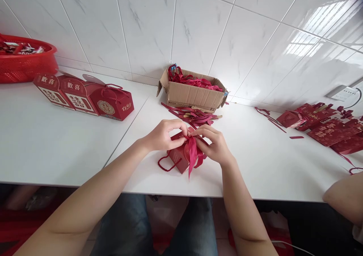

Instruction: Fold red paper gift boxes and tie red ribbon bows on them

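A small red gift box (176,158) sits on the white table in front of me, with a twisted red cord handle (167,169) hanging at its left side. Across its top runs a crimson ribbon (193,154), one tail drooping down the front face. My left hand (167,135) pinches the ribbon at the knot from the left, thumb and forefinger together. From the right, my right hand (212,142) also grips the ribbon at the knot, its other fingers curled. Fingertips partly cover the knot, so its exact form is hidden.
Behind the box lie loose ribbon strips (195,115) and a cardboard carton (193,93) full of ribbons. Red boxes (76,95) stand at left near a red plastic basket (25,65). More red boxes (326,125) stand at right, near another person's arm (346,195).
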The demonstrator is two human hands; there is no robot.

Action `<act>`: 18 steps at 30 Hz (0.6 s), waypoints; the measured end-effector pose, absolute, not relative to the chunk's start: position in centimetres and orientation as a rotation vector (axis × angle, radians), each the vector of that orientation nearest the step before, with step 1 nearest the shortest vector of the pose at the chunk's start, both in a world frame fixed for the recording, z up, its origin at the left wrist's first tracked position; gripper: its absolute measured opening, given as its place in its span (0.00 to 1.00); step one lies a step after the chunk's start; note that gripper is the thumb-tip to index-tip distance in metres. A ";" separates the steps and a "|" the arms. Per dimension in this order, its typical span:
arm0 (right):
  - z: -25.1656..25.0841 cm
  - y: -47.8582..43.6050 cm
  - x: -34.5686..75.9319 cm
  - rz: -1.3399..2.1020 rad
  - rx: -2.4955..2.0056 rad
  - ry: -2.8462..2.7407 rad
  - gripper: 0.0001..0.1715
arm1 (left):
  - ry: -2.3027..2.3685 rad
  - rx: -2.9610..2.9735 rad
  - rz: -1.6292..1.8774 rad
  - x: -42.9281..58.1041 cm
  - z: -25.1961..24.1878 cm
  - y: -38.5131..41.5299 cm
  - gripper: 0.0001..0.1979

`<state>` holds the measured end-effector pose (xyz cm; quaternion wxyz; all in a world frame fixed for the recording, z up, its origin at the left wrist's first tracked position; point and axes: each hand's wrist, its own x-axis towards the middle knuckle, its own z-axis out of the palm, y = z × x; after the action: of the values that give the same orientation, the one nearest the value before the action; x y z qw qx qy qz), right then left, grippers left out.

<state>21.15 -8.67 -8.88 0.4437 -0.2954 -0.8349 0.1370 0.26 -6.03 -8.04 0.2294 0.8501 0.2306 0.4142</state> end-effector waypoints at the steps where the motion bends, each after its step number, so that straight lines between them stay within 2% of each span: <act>1: -8.9 -8.6 21.1 0.349 -0.727 -2.063 0.10 | 0.663 2.335 1.139 0.3 -8.1 -6.0 0.03; 9: -7.9 -7.0 21.1 0.530 -0.784 -2.111 0.08 | 0.816 2.379 1.251 0.3 -8.4 -5.5 0.05; 18: -9.4 -6.2 21.2 0.353 -0.773 -2.116 0.13 | 0.860 2.370 1.282 0.1 -8.0 -5.4 0.07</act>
<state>21.18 -6.18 -9.37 0.4176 -0.3080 -0.8432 0.1408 0.06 -5.40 -7.97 0.1558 0.8278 0.3002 0.4476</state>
